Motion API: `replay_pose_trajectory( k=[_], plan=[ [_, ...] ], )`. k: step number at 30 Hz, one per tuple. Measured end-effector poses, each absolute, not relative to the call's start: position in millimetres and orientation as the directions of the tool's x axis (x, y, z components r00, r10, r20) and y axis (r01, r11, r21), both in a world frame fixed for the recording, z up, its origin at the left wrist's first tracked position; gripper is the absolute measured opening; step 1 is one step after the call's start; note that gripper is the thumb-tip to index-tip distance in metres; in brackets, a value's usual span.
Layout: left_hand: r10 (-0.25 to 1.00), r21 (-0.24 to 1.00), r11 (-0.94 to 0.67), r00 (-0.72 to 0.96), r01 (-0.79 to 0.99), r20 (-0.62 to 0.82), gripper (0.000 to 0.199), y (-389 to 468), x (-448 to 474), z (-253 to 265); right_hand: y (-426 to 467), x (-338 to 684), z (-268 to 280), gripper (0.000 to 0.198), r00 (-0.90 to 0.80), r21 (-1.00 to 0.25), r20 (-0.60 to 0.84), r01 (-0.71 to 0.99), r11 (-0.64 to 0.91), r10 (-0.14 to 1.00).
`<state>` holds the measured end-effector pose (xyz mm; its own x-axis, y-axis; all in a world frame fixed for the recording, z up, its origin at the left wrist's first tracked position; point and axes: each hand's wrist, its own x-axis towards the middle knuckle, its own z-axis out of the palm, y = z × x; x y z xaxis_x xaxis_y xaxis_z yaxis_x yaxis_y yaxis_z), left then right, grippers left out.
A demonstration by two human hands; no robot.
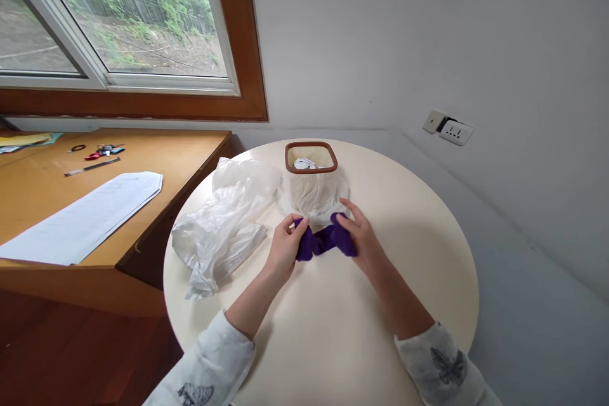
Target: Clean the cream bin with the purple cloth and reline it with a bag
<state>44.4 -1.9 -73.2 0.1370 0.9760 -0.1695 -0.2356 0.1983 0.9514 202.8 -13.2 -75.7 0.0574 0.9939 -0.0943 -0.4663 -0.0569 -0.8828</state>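
A soft purple cloth [325, 239] stretches between my two hands, just above the round table and in front of the bin. My left hand [286, 242] pinches its left end between thumb and fingers. Around its right end my right hand [362, 238] is closed, with the index finger raised. What kind of cloth piece it is, I cannot make out. Behind my hands stands a small bin [311, 157] with a brown rim and a whitish plastic liner hanging round its outside. Crumpled white paper [304, 163] lies inside it.
A crumpled clear-white plastic bag [223, 216] lies on the left of the round cream table [409, 279]. Further left, a wooden desk [190, 146] holds paper sheets [90, 216], a slim dark stick-like item [92, 167] and keys [105, 151]. The wall has sockets [455, 132].
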Motion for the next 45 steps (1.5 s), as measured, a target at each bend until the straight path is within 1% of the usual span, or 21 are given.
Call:
replay_pose_trajectory(
  k=[4,7,11,13,16,23,27,29,31,34,37,41,43,45],
  plan=[
    [0.990,0.992,0.062,0.136,-0.114,-0.046,0.029,-6,47,-78,-25,178,-75,0.053,-0.157,-0.871,-0.059,-0.474,-0.128,0.986],
    [0.986,0.996,0.033,0.163,-0.081,-0.020,0.029,-4,45,-78,-27,178,-74,0.054,-0.223,-0.869,-0.057,-0.469,-0.158,0.973],
    [0.974,0.998,0.007,0.225,-0.065,0.008,0.028,-3,43,-75,-24,182,-76,0.053,-0.233,-0.862,-0.059,-0.479,-0.167,0.971],
    [0.973,0.998,-0.021,0.230,-0.053,0.032,0.027,-3,43,-74,-23,183,-78,0.050,-0.236,-0.859,-0.054,-0.485,-0.166,0.970],
    [0.978,0.996,-0.087,0.189,0.000,0.086,0.027,-3,41,-75,-22,183,-80,0.047,-0.235,-0.868,-0.048,-0.471,-0.157,0.971],
    [0.958,0.925,-0.280,0.132,0.255,0.253,0.023,-3,38,-70,-26,186,-73,0.050,-0.261,-0.882,-0.083,-0.430,-0.193,0.962],
    [0.948,0.891,-0.310,0.036,0.332,0.317,0.021,-3,35,-69,-25,189,-70,0.049,-0.205,-0.920,-0.138,-0.336,-0.203,0.969],
    [0.942,0.872,-0.323,0.038,0.369,0.333,0.020,-3,35,-71,-24,190,-70,0.050,-0.184,-0.932,-0.164,-0.294,-0.213,0.969],
    [0.936,0.839,-0.344,0.082,0.421,0.343,0.019,-5,37,-75,-25,189,-70,0.052,-0.189,-0.932,-0.187,-0.277,-0.235,0.964],
    [0.919,0.759,-0.392,0.184,0.520,0.349,0.017,-7,41,-80,-27,188,-71,0.055,-0.229,-0.924,-0.218,-0.265,-0.277,0.949],
    [0.892,0.663,-0.451,0.293,0.597,0.343,0.017,-8,41,-82,-28,191,-72,0.062,-0.296,-0.895,-0.235,-0.306,-0.325,0.926],
    [0.840,0.566,-0.542,0.431,0.621,0.331,0.019,-5,37,-77,-26,199,-74,0.072,-0.408,-0.792,-0.219,-0.456,-0.406,0.886],
    [0.819,0.533,-0.570,0.480,0.625,0.314,0.021,-4,35,-74,-25,203,-73,0.073,-0.418,-0.768,-0.219,-0.484,-0.420,0.882],
    [0.809,0.514,-0.584,0.498,0.628,0.312,0.020,-3,33,-72,-25,205,-73,0.072,-0.417,-0.776,-0.218,-0.474,-0.416,0.882]
  ],
)
